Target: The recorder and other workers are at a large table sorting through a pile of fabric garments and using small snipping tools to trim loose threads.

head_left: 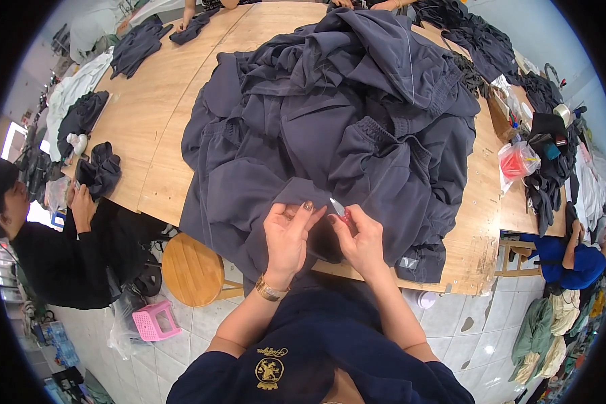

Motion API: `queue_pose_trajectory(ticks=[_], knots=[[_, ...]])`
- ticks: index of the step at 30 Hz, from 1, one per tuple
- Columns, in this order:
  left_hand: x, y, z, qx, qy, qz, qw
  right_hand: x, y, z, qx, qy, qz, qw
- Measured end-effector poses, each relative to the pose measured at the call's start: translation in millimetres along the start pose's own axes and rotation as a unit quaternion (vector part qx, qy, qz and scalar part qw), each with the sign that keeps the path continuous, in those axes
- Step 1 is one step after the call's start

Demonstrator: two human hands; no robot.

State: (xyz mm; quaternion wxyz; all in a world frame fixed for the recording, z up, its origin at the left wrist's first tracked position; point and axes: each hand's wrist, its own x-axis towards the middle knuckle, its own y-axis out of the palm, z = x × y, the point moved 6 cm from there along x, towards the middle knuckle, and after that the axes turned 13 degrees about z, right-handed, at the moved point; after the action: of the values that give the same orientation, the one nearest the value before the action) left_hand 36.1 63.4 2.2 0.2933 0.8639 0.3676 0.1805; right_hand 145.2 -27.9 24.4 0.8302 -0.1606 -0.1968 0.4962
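A large heap of dark grey garments (303,128) with gathered elastic waistbands lies in front of me on the wooden table. My left hand (286,236) is closed at the heap's near edge, its fingertips pinching a fold of dark grey garment (295,190). Close to its right, my right hand (362,242) is wrapped round small thread snips (341,210) with a red handle. Their pale metal blades point up and left, toward the left fingertips. Whether a thread lies between the blades is too small to tell.
A person in black (67,242) handles dark cloth at the left. Another in blue (565,259) sits at the right. A round wooden stool (192,269) and a pink plastic stool (156,321) stand at left. A plastic cup with red contents (515,161) sits on the right.
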Motion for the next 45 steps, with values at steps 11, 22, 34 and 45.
queue_pose_trajectory(ticks=[11, 22, 34, 45], knots=[[-1.4, 4.6, -1.2, -0.016, -0.001, 0.012, 1.000, 2.8, 1.8, 8.8, -0.064, -0.024, 0.008, 0.998], [-2.2, 5.5, -3.0, -0.059, -0.032, -0.012, 0.998, 0.7, -0.8, -2.3, 0.044, -0.003, -0.053, 0.998], [-7.4, 10.4, -22.7, 0.279, -0.110, 0.092, 0.950, 8.1, -1.8, 0.8, 0.080, -0.062, -0.082, 0.992], [4.0, 44.8, -50.2, 0.600, 0.043, 0.132, 0.788, 18.2, -9.6, 2.8, 0.265, -0.018, 0.020, 0.964]])
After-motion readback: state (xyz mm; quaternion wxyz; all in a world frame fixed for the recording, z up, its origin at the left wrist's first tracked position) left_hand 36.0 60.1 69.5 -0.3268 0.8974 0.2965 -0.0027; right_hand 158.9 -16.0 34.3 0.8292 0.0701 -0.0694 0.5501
